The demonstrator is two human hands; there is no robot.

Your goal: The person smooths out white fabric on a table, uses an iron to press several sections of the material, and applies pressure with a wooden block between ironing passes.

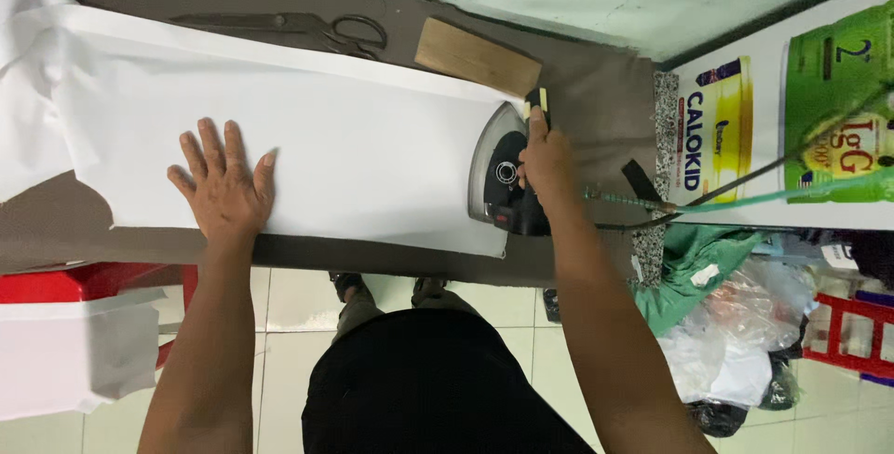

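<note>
The white cloth (pixel 354 151) lies flat along the brown ironing board (pixel 596 91), its long axis running from one hand to the other. The iron (pixel 498 175) sits at the cloth's end, under the right hand (pixel 545 161), fingers clamped round its handle. The left hand (pixel 223 184) presses the cloth, fingers spread flat. Scissors (pixel 307 30) lie beyond the fingertips.

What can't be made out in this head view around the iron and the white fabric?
- Iron handle: covered by the right hand, head view.
- Iron soleplate: pressed face down on the white fabric.
- White fabric's far left end: cut off by the frame edge.
- Brown table surface under the fabric and the left hand: hidden.
- Scissors blades: dark on the dark cloth, tips hard to tell.
</note>
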